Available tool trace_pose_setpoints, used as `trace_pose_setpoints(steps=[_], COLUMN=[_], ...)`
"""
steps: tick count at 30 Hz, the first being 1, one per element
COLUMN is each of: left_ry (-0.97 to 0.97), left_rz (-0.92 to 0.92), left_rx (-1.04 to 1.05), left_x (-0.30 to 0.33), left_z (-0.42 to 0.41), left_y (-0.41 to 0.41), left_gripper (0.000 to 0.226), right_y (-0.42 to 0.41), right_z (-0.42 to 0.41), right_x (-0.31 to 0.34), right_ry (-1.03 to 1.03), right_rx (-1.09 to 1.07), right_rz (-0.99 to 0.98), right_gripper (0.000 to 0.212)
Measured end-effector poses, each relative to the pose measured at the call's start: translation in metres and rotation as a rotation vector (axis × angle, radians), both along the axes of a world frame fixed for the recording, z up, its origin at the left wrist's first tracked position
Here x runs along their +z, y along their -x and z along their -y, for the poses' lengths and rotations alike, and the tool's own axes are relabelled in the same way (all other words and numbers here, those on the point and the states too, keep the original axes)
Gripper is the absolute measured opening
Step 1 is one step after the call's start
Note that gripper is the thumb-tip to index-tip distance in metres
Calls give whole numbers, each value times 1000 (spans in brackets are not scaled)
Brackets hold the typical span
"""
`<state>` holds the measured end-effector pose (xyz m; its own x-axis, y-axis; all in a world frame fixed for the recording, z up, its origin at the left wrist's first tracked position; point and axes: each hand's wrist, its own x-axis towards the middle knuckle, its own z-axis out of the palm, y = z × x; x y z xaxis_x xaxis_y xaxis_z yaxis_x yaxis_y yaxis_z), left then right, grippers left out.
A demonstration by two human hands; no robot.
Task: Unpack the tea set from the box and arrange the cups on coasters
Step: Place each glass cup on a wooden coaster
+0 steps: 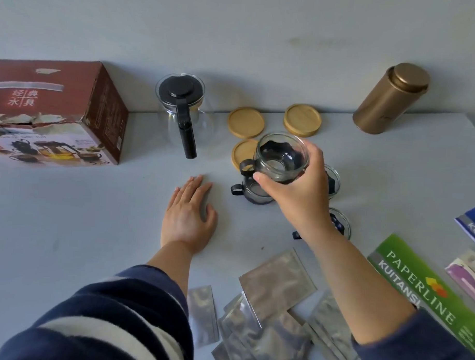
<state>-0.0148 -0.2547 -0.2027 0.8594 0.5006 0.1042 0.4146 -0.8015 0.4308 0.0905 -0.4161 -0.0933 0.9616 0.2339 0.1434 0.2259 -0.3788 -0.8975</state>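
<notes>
Worktop [81, 214]: pale grey, smooth, matt. Box [55, 111]: printed cardboard, dull red-brown, its top edge torn and ragged. Teapot [184, 116]: clear glossy glass, with black plastic lid and handle. Held cup [281, 157]: clear glass, shiny, seated in a black plastic holder with loop handle; the same make is seen in the cup below it [253, 192]. Coasters [246, 122]: pale wood, smooth, matt, with a raised rim. Canister [390, 99]: metal, bronze-gold, satin sheen. Sachets [277, 286]: silver foil, crinkled, dully reflective. Receipt booklet [421, 288]: green printed paper cover, slightly glossy. Sleeve [113, 318]: soft knitted cloth, navy and white stripes.
</notes>
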Motion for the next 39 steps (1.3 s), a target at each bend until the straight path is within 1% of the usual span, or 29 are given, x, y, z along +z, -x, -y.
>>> trace_pose_setpoints(steps=[4,9,13,22,29,32,35,37,39], left_ry=[-4,-1,-5,-14,-21,-24,-22,-26,-30], left_rz=[1,-2,-8,-34,-34,-25,-11,-10,-10], left_rx=[-7,-9,-10,-19,-15,-17,-20,-20,-15], left_x=[0,0,-1,-1,-3,-3,-3,-2,-2], left_z=[0,-1,-1,-2,-2,-3,-2,-2,-2], left_y=[0,0,0,1,0,0,-1,-1,0], left_gripper=[52,49,50,51,51,51,52,51,49], right_y=[-53,-108,-133,-150,-148,-146,-146,-144,-139], right_z=[-31,-75,-101,-125,-126,-125,-120,-113,-104], right_x=[2,-14,-32,-62,-71,-65,-49,-33,-17], right_ry=[23,80,149,287,265,295,325,309,239], right_rx=[30,5,-8,8,-1,2,12,0,-1], right_rz=[30,-35,-47,-62,-99,-147,-126,-98,-133], right_gripper=[81,86,86,91,94,108,120,118,113])
